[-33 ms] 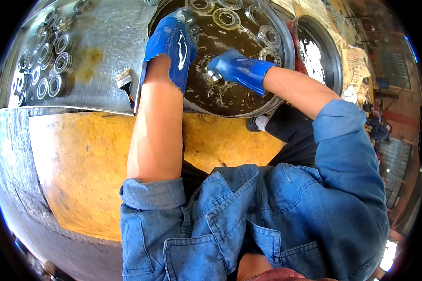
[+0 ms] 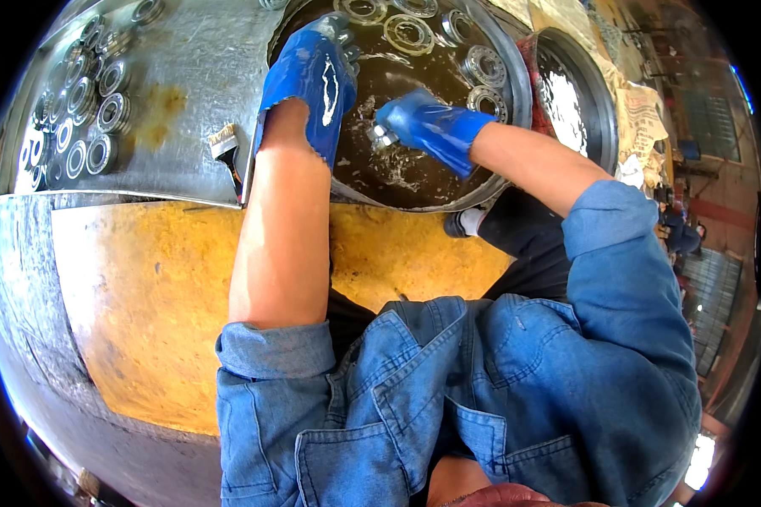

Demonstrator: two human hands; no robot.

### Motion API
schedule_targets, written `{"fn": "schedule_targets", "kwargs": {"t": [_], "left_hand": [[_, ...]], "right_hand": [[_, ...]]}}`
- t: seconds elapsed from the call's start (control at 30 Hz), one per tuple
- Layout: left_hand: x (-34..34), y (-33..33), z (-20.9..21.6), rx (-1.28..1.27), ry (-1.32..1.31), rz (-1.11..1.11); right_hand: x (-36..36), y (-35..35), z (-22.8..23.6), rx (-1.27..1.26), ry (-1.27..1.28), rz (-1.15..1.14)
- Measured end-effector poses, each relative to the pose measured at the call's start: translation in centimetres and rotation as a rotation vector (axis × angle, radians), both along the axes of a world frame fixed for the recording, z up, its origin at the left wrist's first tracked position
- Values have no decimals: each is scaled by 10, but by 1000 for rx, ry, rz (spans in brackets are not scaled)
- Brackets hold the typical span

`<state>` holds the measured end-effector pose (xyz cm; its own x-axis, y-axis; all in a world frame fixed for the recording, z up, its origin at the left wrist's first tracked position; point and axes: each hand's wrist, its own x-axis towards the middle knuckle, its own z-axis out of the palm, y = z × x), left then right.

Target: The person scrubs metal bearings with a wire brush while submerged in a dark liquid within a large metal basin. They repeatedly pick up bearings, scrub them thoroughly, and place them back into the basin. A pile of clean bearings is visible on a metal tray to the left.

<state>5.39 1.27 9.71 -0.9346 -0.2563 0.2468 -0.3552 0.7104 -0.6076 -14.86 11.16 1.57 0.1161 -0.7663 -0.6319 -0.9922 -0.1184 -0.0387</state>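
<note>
Both hands are gloved in blue rubber and reach over the round metal basin (image 2: 522, 93) of brown liquid. Right hand (image 2: 410, 117) grips a small shiny metal part (image 2: 384, 135), probably a bearing, between its fingertips at the liquid's surface, toward the basin's near edge, where pale ripples surround it. Left hand (image 2: 317, 63) has its fingers bent down by the basin's far left edge; whether it grasps anything there, I cannot tell.

The step looks like rinsing. To do it well, hold the metal part by its outer edge, since wet rubber will probably slip, and work it low so splashes stay inside the rim. Turning it would let liquid reach every face. Swing short of the ring bearings (image 2: 408, 34) lying along the basin's far and right edges, to avoid knocks. For stubborn grime, the paintbrush (image 2: 224, 144) lies handy at the near right corner of the metal tray (image 2: 190, 59), whose left edge carries more bearings (image 2: 101, 155).
</note>
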Motion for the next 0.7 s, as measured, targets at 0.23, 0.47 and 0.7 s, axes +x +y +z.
{"fn": "schedule_targets", "kwargs": {"t": [0.23, 0.47, 0.7], "left_hand": [[3, 2, 12, 9, -119, 70], [9, 3, 20, 12, -175, 78], [7, 5, 19, 10, -193, 89]], "right_hand": [[9, -6, 13, -28, -17, -75], [16, -4, 2, -133, -64, -215], [27, 1, 13, -146, -114, -166]]}}
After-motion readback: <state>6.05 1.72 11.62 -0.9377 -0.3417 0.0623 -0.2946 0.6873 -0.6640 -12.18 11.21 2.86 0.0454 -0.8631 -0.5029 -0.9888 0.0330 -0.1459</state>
